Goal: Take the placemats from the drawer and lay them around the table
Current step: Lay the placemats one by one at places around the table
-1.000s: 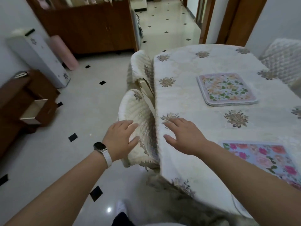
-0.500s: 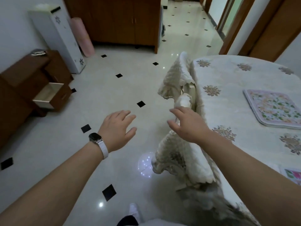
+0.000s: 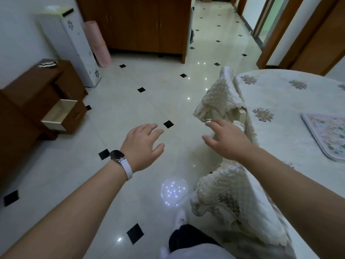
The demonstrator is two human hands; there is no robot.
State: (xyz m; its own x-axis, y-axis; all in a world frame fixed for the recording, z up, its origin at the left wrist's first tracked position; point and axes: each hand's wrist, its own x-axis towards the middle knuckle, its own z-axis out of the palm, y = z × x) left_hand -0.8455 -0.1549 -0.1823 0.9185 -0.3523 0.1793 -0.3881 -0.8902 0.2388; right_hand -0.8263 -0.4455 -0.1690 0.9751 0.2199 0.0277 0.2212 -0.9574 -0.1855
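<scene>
A floral placemat [image 3: 327, 136] lies on the table [image 3: 280, 94], which wears a cream cloth, at the right edge of view. At the left, a drawer [image 3: 59, 114] stands pulled out of a low brown cabinet [image 3: 24, 94]; its pale inside shows no contents from here. My left hand [image 3: 142, 144], with a watch on the wrist, hovers over the floor with relaxed fingers and holds nothing. My right hand [image 3: 226, 139] hovers beside the chairs, fingers spread, empty.
Two chairs [image 3: 220, 101] with quilted cream covers stand tucked against the table's left side. A white cabinet [image 3: 74, 45] and a pink roll [image 3: 98, 43] stand by the far wall, beside a large wooden cupboard [image 3: 145, 25]. Tiled floor [image 3: 130, 101] stretches between table and drawer.
My view has swung left, away from the table toward the open drawer. The second placemat has left the frame, and both hands have moved off the table over the floor.
</scene>
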